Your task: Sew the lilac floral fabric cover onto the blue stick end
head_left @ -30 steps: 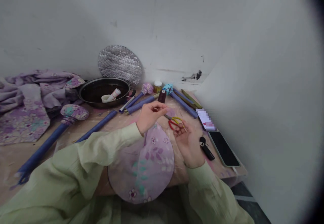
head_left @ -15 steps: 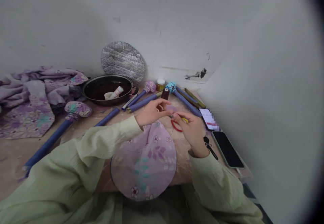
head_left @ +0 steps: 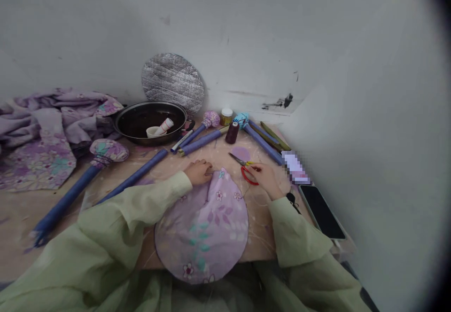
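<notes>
Red-handled scissors in right fingers, lit phone screen unreadable

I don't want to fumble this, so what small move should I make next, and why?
Perhaps settle your right hand into a firmer grip on the scissors: its fingers are at their handles, while your left hand is by the floral fabric's top edge.

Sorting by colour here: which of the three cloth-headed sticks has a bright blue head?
The back-right stick, its blue head beside the maroon spool; the front-left stick and the back-middle stick have mainly purple heads.
</notes>
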### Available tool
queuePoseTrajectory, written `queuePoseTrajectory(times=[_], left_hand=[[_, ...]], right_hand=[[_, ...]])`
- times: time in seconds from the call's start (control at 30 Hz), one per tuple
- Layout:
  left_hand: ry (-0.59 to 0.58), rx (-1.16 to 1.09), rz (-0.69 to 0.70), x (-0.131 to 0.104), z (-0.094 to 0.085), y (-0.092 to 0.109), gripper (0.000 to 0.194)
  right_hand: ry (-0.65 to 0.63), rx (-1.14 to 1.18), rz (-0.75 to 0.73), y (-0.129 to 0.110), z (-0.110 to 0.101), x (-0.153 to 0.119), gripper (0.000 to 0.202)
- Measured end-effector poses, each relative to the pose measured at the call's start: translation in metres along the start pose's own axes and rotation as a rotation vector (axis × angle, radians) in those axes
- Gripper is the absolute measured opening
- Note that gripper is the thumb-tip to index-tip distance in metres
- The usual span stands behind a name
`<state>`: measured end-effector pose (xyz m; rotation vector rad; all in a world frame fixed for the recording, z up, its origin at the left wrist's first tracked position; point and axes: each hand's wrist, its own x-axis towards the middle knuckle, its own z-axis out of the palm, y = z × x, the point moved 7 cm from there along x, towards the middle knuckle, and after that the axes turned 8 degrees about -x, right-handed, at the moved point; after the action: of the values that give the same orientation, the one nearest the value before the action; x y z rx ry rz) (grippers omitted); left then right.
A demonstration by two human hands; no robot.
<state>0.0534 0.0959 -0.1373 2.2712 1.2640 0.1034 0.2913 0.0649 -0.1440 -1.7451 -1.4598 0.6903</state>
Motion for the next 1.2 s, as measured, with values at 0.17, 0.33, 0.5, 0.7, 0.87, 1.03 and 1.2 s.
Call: queuePoseTrajectory(times=[0.17,0.33,0.5,0.7,0.87,1.03,1.2], left_hand=[[-0.016,0.027,0.012,0.002,0.005,-0.004,0.035],[-0.019,0.000,0.040,0.002,0.006,-0.006,0.034],[-0.041,-0.047,0.065,0.004,0.010,-0.007,0.034],[-0.072,-0.148,0.084,0.013,0.016,-0.011,0.031],[-0.071,-0.254,0.102,0.013,0.011,-0.011,0.033],[-0.155,-0.442,0.145,0.011,0.012,-0.002,0.031],[-0.205,-0.554,0.173,0.010,0.020,0.007,0.032]], right_hand=[[-0.064,-0.063,-0.049,-0.007,0.033,0.017,0.029],[-0.179,-0.082,-0.226,-0.028,0.043,0.018,0.032],[-0.396,-0.040,-0.460,-0.051,0.055,0.008,0.029],[-0.498,-0.058,-0.547,-0.068,0.074,0.007,0.027],[-0.591,-0.054,-0.546,-0.078,0.065,0.003,0.029],[-0.564,-0.031,-0.487,-0.081,0.060,0.000,0.029],[-0.536,0.037,-0.457,-0.083,0.061,-0.004,0.030]])
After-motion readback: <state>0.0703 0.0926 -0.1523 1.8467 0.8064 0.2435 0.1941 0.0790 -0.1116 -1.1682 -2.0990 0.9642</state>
